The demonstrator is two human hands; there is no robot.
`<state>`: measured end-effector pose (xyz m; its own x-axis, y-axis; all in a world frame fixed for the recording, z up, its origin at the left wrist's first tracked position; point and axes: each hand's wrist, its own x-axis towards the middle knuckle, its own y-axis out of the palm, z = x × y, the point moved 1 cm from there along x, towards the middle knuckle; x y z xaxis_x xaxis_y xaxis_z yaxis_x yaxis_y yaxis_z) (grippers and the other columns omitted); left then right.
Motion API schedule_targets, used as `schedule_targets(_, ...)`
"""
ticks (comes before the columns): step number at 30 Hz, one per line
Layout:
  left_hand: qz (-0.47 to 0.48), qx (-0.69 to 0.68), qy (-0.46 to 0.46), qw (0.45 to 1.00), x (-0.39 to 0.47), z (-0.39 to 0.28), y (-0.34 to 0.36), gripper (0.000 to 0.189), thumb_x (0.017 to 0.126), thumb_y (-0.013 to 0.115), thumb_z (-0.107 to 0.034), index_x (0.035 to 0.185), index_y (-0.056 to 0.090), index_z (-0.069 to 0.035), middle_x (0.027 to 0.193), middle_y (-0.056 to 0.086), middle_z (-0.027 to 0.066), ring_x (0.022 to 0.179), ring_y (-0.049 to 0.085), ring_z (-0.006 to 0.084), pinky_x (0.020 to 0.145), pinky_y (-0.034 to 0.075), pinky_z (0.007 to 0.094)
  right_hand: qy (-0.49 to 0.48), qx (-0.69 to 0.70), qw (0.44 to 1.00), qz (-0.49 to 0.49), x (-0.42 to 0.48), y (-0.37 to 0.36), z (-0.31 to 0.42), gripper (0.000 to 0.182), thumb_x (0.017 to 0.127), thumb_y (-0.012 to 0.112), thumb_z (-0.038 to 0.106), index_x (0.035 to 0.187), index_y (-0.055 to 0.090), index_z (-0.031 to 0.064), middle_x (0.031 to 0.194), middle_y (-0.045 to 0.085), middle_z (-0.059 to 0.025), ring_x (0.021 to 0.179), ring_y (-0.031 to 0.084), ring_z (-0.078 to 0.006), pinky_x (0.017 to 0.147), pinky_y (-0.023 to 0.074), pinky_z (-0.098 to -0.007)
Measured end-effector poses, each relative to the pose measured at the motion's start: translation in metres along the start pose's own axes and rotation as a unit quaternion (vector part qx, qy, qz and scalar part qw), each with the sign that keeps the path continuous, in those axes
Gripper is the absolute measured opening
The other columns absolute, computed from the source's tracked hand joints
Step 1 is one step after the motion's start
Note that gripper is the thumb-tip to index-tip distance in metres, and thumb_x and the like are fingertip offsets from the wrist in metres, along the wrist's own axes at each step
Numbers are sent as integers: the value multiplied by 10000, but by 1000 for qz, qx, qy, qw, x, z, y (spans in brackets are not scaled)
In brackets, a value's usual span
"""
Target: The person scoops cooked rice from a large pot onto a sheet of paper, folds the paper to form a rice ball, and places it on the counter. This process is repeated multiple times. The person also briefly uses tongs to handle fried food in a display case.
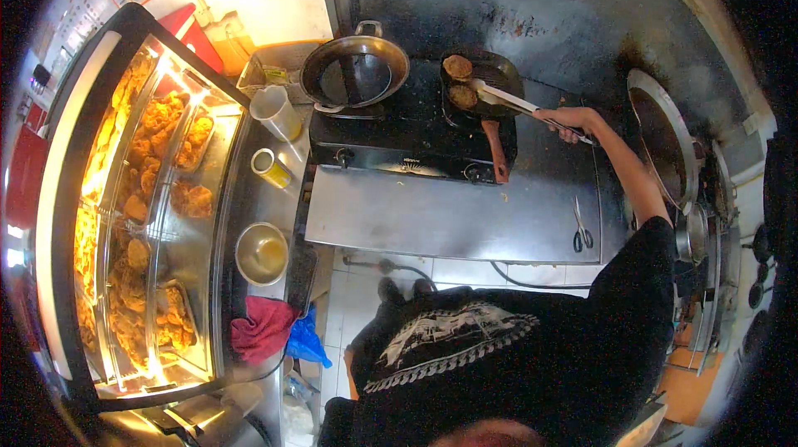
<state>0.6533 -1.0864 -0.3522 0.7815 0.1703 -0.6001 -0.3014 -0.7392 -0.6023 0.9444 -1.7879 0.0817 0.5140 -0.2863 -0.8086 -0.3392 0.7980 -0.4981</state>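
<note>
My right hand [570, 121] grips a pair of metal tongs [516, 101] by the handle end. The tongs' tips reach over a square ridged grill pan [506, 74] and meet the edge of the nearer browned patty [462, 97]; whether they pinch it I cannot tell. A second patty [458, 66] lies just beyond it in the pan. Under the pan is the right burner of a black two-burner gas stove [405, 157], and the pan's wooden handle [494, 149] points towards me. My left hand is out of view.
A wok [355, 73] with dark liquid sits on the left burner. Scissors [582, 230] lie on the steel counter [436, 216]. Leftward stand a plastic jug [274, 111], a yellow can [272, 169], a metal bowl [262, 253], a red cloth [263, 328] and a lit fried-food display case [218, 222].
</note>
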Motion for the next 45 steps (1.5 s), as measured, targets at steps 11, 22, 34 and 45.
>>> schedule_targets(11,5,-15,14,1000,25,-8,-7,231,754,666,-248,920,641,-89,850,675,159,810,650,342,718,501,410,-37,153,980,122,25,11,-49,542,794,556,644,686,434,128,460,345,73,343,333,-22,294,274,-202)
schedule_targets(22,-11,-15,14,1000,18,-9,-27,237,752,668,-252,917,641,-83,846,673,160,818,648,341,721,498,403,-121,-329,929,-114,5,-37,-4,764,777,482,718,609,615,-15,430,482,-78,405,535,-203,437,446,-395)
schedule_targets(34,-21,-23,2,1000,-2,-6,-19,245,750,669,-257,913,640,-77,843,670,161,827,645,339,724,494,395,-44,-123,989,-63,20,-52,-29,618,789,507,687,666,443,85,413,354,23,323,385,-92,302,336,-273)
schedule_targets(45,-22,-30,0,999,-7,-7,0,251,748,670,-261,909,639,-71,839,668,161,835,643,337,726,491,387,-125,133,979,90,52,15,-45,536,827,504,641,657,421,140,430,323,72,303,301,-36,276,255,-216)
